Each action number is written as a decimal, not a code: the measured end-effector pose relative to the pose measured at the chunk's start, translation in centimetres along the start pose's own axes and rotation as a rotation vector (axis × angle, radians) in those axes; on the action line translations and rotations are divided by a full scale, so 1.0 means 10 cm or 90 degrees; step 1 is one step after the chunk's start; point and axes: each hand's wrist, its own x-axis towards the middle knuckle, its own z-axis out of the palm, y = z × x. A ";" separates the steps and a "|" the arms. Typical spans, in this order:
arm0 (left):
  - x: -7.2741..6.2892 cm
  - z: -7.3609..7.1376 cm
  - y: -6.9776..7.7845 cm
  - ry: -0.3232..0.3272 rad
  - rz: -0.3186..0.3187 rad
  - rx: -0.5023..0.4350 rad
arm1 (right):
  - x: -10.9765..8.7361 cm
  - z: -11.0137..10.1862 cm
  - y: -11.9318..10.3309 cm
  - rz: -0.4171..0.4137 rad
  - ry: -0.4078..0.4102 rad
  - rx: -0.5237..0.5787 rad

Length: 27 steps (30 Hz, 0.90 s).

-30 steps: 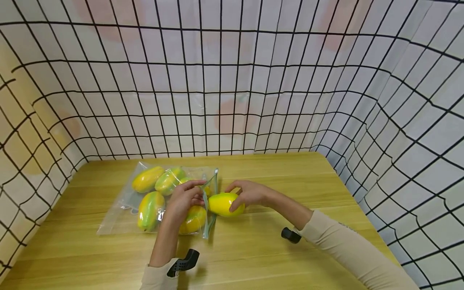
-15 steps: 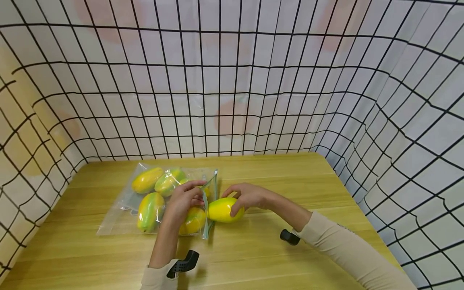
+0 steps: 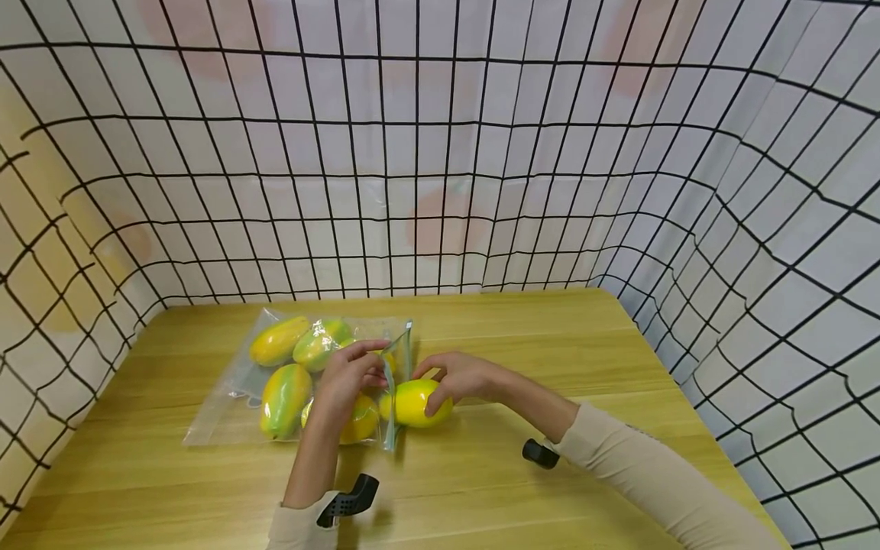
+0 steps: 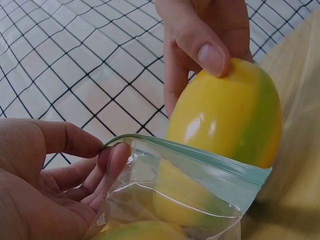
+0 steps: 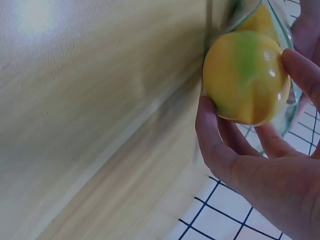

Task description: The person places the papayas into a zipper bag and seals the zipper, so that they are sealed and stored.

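My right hand (image 3: 459, 380) grips a glossy yellow-green oval fruit (image 3: 421, 405), shaped like a small papaya or mango, with thumb and fingers spread around its right end. The fruit's far end is inside the mouth of a clear zip bag (image 3: 223, 416), seen through the plastic in the left wrist view. My left hand (image 3: 347, 378) pinches the bag's green zip edge (image 4: 210, 159) between thumb and fingers, holding the mouth apart. Several similar fruits (image 3: 285, 401) lie inside the bag, some partly hidden behind my left hand. In the right wrist view, my fingertips (image 5: 207, 107) press on the held fruit.
The bag lies on the left half of a wooden table (image 3: 522, 328). A black wire grid (image 3: 447, 176) with pale sheeting behind it stands along the back and sides. Black wrist mounts (image 3: 349, 500) sit at both sleeve cuffs.
My right hand has moved left and slightly nearer with the fruit, whose end has gone further into the bag mouth. My left hand has stayed nearly still at the bag's edge.
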 end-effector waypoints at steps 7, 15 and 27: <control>0.00 0.00 0.02 -0.007 0.003 -0.007 | 0.02 0.05 -0.02 -0.011 0.010 -0.011; 0.01 0.00 0.01 -0.006 0.001 -0.010 | 0.04 0.09 -0.04 -0.020 0.011 0.008; 0.02 -0.01 -0.02 -0.003 0.001 -0.012 | 0.06 0.13 -0.02 0.001 0.056 0.015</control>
